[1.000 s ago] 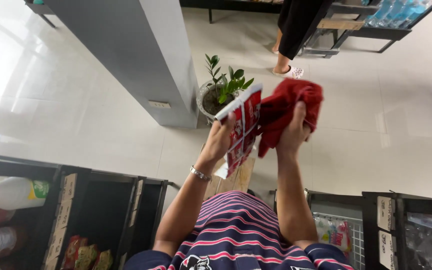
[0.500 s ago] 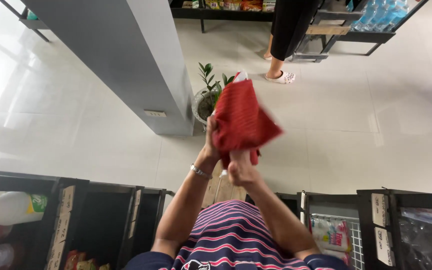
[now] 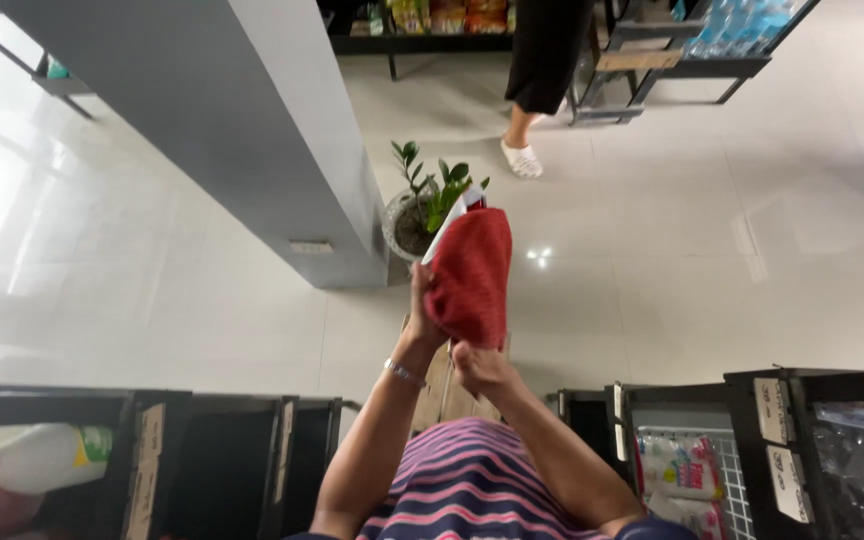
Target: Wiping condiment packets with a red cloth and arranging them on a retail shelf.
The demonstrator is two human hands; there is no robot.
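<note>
My left hand [image 3: 420,312], a bracelet on its wrist, grips a flat packet [image 3: 449,222] from the left side; only its white upper edge shows. A red cloth [image 3: 472,275] is draped over the packet's face and covers most of it. My right hand [image 3: 479,366] is closed on the cloth's lower end, just beneath the packet. Both hands are raised in front of my striped shirt.
A grey pillar [image 3: 252,130] stands at the left, with a potted plant [image 3: 420,212] at its foot behind the packet. Another person's leg [image 3: 537,70] in a white sandal is farther off by racks of goods [image 3: 712,40]. Black crates [image 3: 202,460] with packaged goods [image 3: 677,470] flank my body.
The red cloth went from bunched in my right hand beside the packet to spread over its face. My right hand has slid down to the cloth's lower end.
</note>
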